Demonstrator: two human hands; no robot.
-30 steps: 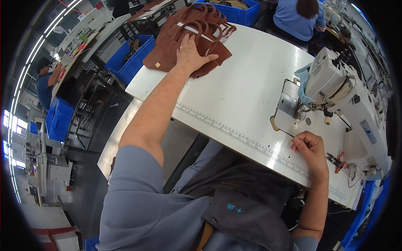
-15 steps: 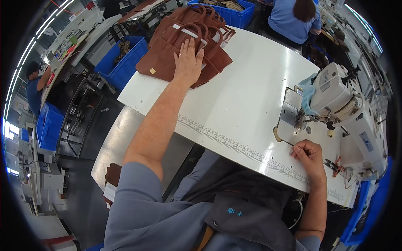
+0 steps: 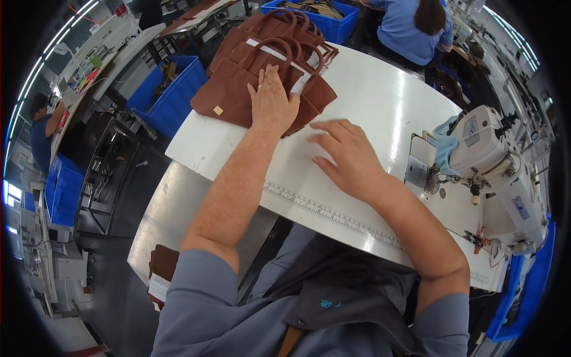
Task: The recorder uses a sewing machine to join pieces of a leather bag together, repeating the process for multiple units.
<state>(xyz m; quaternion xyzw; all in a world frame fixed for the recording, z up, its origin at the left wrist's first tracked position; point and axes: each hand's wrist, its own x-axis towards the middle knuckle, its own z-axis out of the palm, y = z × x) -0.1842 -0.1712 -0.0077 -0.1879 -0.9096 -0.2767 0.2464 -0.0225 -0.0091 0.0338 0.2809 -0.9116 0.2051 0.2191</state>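
Several brown handbags (image 3: 235,80) with looped handles lie piled at the far left of the white table. The nearest one carries a small gold square patch (image 3: 218,110), and white strips show near the handles. My left hand (image 3: 273,104) rests on the top bag, fingers stretched out and a ring on one of them. Over the table, just right of the pile, my right hand (image 3: 347,156) is in the air with its fingers apart and nothing in them.
A white sewing machine (image 3: 482,143) with a light blue cloth (image 3: 445,149) stands on the table's right side. Small snips (image 3: 474,238) lie near its base. A printed ruler (image 3: 324,213) runs along the near edge. Blue bins (image 3: 169,95) and a seated co-worker (image 3: 410,27) are beyond the table.
My right hand has left the spot near the sewing machine and swung left toward the bags, its fingers spreading. My left hand stays on the top bag.
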